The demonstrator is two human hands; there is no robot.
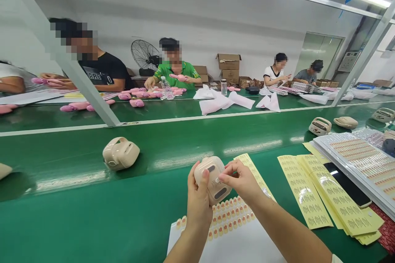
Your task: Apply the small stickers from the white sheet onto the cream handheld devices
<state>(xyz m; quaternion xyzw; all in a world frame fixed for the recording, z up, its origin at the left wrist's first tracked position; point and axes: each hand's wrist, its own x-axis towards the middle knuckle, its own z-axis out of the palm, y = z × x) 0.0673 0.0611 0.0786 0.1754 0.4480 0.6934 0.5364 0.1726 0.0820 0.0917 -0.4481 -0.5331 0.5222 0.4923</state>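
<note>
My left hand [199, 199] is wrapped round a small beige plastic device [212, 178] and holds it up over the green belt. My right hand [239, 178] pinches its thumb and forefinger against the front of the device, on a tiny sticker that I can barely make out. Below both hands lies a white sticker sheet [231, 224] with rows of small orange labels. Another beige device [120, 153] rests on the belt to the left.
Yellow backing strips [321, 197], a dark phone [347, 183] and stacked label sheets [361, 160] lie at the right, with more beige devices [320, 126] beyond. Across the belt several people handle pink parts [137, 102]. A slanted metal post [77, 74] stands at the left.
</note>
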